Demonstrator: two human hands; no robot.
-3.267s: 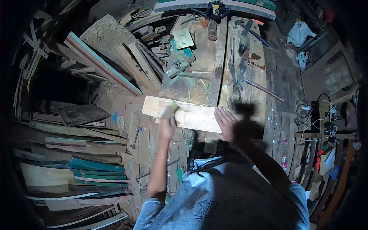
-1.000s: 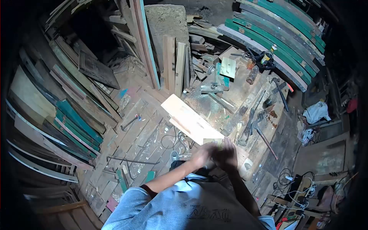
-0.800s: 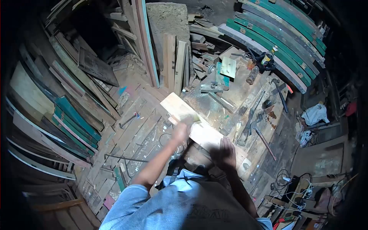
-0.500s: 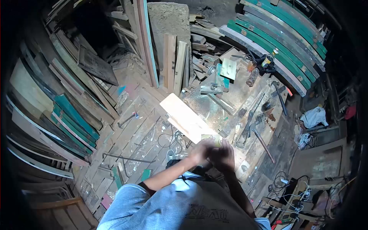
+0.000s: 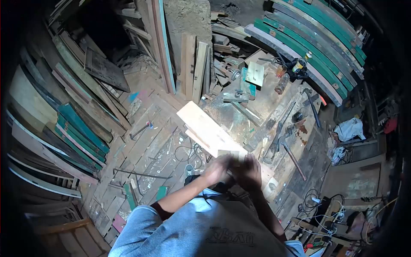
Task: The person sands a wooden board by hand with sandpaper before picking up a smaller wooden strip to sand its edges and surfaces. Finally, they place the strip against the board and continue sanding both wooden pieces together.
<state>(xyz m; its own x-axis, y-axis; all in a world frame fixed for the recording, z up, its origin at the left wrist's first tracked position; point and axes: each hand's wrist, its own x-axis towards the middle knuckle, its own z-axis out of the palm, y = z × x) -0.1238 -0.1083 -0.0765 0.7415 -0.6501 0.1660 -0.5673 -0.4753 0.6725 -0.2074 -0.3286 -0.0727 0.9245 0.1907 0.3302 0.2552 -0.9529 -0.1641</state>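
Observation:
My left hand [image 5: 219,168] is closed on a small flat tan piece [image 5: 228,153], which sticks out past the fingers; its material does not show clearly. Close beside it, my right hand [image 5: 248,172] has its fingers bent together at the piece's right end, and their undersides are hidden. Both hands are over the near part of a pale, brightly lit wooden board [image 5: 205,126]. This board slants away to the upper left, with a narrow strip of wood [image 5: 198,139] along its left side.
The workbench [image 5: 278,165] bears a hammer [image 5: 311,107], a dark-handled tool [image 5: 293,160], a glass jar [image 5: 281,84] and a metal vise-like fitting [image 5: 235,97]. Green planks [image 5: 295,47] are stacked behind. Leaning boards [image 5: 81,137] line the left. Shavings and a metal bar [image 5: 143,175] lie on the floor.
Both hands have shifted slightly left along the board, together with the small piece. The piece looked yellowish before and looks duller now. The board appears in nearly the same place.

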